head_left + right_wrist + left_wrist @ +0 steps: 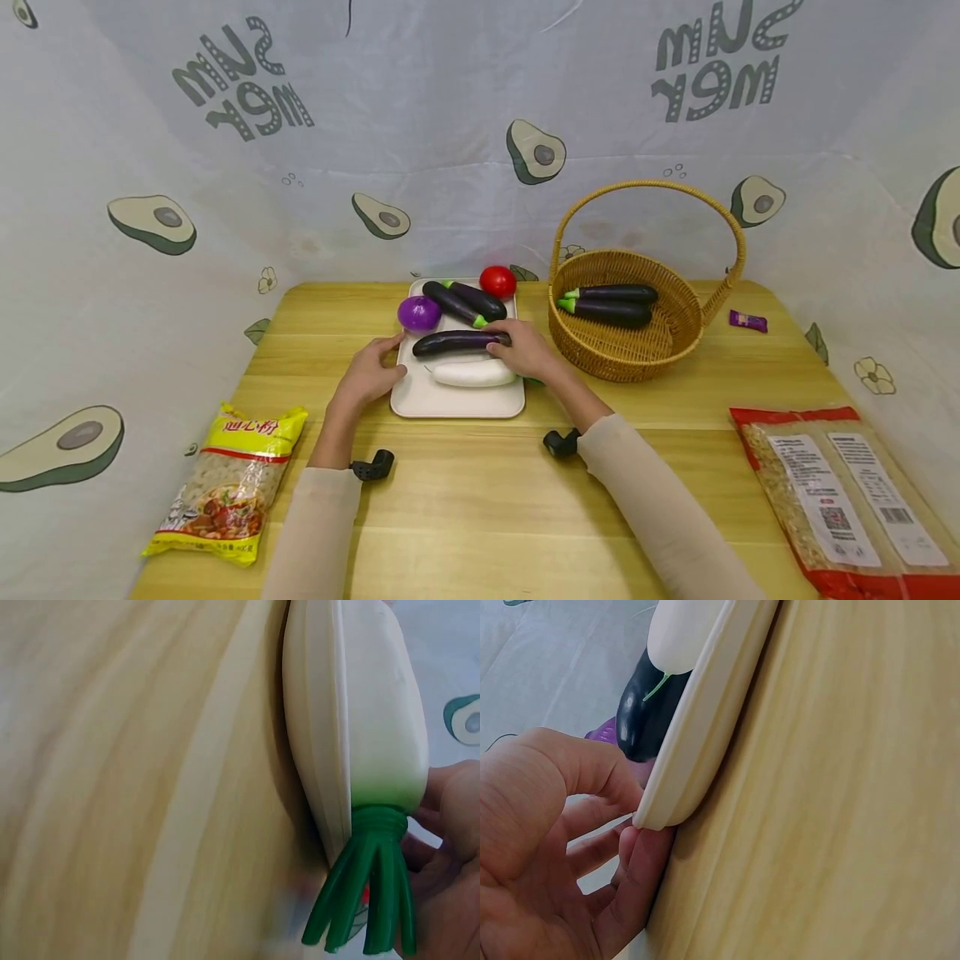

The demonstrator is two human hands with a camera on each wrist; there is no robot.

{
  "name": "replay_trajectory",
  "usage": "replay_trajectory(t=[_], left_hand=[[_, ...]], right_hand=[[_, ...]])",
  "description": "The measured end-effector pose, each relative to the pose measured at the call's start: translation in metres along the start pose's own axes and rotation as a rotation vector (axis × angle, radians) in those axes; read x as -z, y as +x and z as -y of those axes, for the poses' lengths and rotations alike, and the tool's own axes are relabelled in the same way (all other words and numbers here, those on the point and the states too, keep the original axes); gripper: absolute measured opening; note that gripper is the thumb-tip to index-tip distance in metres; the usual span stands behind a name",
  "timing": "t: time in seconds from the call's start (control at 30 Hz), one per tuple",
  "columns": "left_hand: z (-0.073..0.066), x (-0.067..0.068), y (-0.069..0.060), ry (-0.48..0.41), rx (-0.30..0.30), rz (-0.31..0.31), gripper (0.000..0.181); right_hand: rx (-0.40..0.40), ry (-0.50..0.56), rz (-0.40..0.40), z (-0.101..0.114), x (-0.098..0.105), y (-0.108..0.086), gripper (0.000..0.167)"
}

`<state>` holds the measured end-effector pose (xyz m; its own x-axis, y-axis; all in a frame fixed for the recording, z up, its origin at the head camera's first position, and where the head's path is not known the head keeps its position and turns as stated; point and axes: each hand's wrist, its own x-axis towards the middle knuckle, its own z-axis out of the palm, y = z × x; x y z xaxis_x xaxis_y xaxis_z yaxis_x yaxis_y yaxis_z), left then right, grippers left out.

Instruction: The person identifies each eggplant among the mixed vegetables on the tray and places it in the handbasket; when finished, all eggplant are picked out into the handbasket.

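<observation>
A white tray holds dark eggplants, a purple onion, a red tomato and a white radish. My left hand is at the tray's left side; in the left wrist view its fingers pinch the tray rim. My right hand grips the right end of the front dark eggplant, just behind the radish. In the right wrist view the radish and its green stems partly hide my right hand, and the gripped eggplant is hidden.
Right of the tray stands a wicker basket with a tall handle and two eggplants inside. A small purple packet lies beyond it. A yellow bag is at the left, a red-edged bag at the right.
</observation>
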<state>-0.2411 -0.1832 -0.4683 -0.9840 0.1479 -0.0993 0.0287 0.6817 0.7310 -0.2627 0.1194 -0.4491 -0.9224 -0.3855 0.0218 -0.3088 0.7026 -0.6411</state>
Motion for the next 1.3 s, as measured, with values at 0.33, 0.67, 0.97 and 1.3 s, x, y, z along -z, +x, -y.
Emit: replay_trajectory(t=[0.33, 0.67, 0.97, 1.3], left_hand=[[0.000, -0.002, 0.001, -0.007, 0.012, 0.003, 0.070], [0.000, -0.004, -0.001, -0.026, 0.022, 0.006, 0.070], [-0.001, -0.001, -0.001, -0.016, 0.014, 0.002, 0.070], [-0.001, 0.000, -0.002, -0.015, 0.015, 0.000, 0.069]], right_hand=[[-0.019, 0.050, -0.084, 0.001, 0.027, -0.020, 0.040], [0.026, 0.043, -0.197, -0.003, 0.067, -0.050, 0.039], [-0.014, 0.007, -0.248, -0.026, 0.101, -0.082, 0.042], [-0.097, -0.037, -0.285, -0.052, 0.134, -0.110, 0.045]])
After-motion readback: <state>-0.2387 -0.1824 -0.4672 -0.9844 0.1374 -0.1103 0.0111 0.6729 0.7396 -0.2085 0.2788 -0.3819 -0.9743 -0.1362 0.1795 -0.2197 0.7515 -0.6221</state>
